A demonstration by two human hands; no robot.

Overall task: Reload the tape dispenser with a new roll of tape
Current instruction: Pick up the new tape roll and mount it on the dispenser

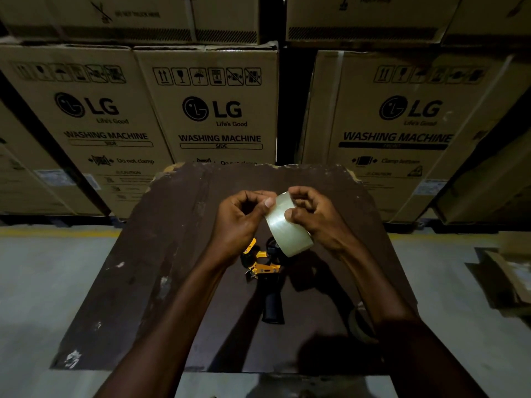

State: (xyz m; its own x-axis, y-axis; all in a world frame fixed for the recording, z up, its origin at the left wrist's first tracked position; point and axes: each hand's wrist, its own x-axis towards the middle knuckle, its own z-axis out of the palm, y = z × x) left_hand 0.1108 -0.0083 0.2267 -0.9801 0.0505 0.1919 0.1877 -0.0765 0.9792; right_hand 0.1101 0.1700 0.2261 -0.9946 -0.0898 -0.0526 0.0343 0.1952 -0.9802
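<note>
- The roll of tape (288, 225) — clear, pale and glossy — is held in the air above the middle of the worktop (178, 254), tilted so its outer band faces the camera.
- The right hand (319, 219) grasps the roll from the right side, thumb pressed on the outer band and fingers curled over the top edge.
- The left hand (241, 219) is curled with its thumb tip touching the roll's upper left edge; the other fingers are bent inward, and whether they pinch a loose tape end cannot be made out.
- Both forearms reach in from the bottom of the view and converge at the roll; a band sits on the right wrist (359, 326).
- The tape dispenser (265, 271) lies flat on the worktop directly below the hands, black handle pointing toward the person, yellow frame and metal blade end partly covered by the left wrist and the roll.
- The worktop is a dark, scuffed board with chipped far corners; its surface is bare to the left and right of the dispenser, leaving open room on both sides.
- Grey floor (43, 282) with a yellow line flanks the worktop; stacked cardboard boxes (218, 110) printed "LG Washing Machine" stand just behind its far edge.
- At the right border a flattened carton (505, 277) lies on the floor — cut off by the frame and dim.
</note>
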